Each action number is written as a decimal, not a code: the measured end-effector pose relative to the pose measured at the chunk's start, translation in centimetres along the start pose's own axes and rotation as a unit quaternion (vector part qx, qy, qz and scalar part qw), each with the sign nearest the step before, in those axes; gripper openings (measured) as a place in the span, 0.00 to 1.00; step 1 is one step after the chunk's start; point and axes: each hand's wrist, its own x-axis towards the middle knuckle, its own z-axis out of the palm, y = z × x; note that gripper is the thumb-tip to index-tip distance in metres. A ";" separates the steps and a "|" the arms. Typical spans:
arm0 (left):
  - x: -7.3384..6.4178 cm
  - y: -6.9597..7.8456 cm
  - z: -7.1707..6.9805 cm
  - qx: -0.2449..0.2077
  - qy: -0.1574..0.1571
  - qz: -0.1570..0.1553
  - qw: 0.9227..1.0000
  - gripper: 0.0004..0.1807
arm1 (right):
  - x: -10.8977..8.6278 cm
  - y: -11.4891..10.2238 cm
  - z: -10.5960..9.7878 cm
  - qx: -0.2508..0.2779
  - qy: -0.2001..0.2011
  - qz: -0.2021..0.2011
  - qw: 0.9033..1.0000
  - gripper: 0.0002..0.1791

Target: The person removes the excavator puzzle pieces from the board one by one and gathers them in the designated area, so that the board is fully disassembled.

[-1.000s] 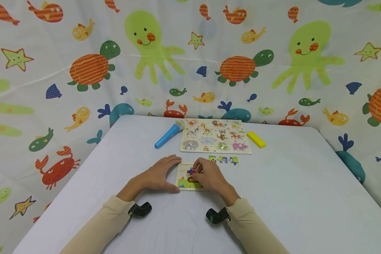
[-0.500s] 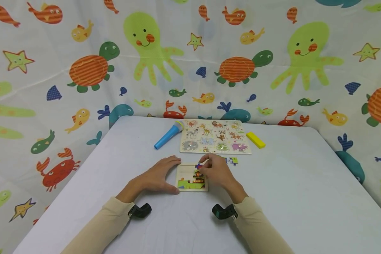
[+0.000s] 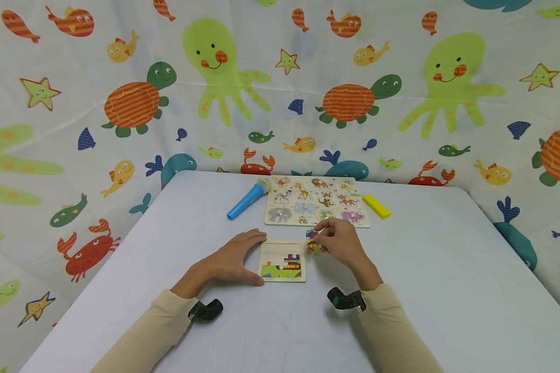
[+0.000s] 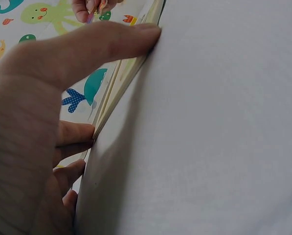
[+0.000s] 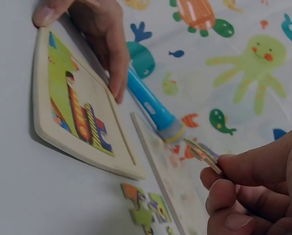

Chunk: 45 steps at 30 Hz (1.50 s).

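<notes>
A small square wooden jigsaw tray (image 3: 282, 247) lies on the table, part-filled with a picture in green, orange and purple along its lower side. My left hand (image 3: 233, 259) lies at its left side, thumb on the near corner and fingers spread to the far one; in the left wrist view the thumb (image 4: 111, 44) touches the rim. My right hand (image 3: 343, 242) pinches a colourful jigsaw piece (image 5: 203, 154) between thumb and fingertips, just right of the tray. Whether it is one piece or joined ones, I cannot tell. Loose jigsaw pieces (image 5: 142, 208) lie beyond the tray.
Behind the tray sits a wooden animal peg puzzle (image 3: 303, 207). A blue toy microphone (image 3: 246, 202) lies to its left, a yellow block (image 3: 376, 205) to its right. A sea-animal patterned cloth (image 3: 270, 93) hangs behind the white table (image 3: 448, 269).
My right hand has moved from over the tray to its right side, carrying the jigsaw piece away from the filled part. It now covers the loose pieces in the head view. My left hand stays put.
</notes>
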 end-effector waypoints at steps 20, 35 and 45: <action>-0.1 0.0 0.0 -0.001 -0.001 0.001 1.000 0.59 | 0.5 2.9 -2.5 -0.030 0.013 0.088 0.996 0.08; -0.1 0.1 -0.1 -0.002 0.002 -0.002 1.000 0.59 | 1.0 4.7 -2.1 -0.053 0.006 0.104 0.993 0.07; 0.1 0.0 -0.1 -0.001 -0.004 -0.004 1.000 0.60 | 0.9 4.5 -1.9 -0.089 0.005 0.114 0.989 0.06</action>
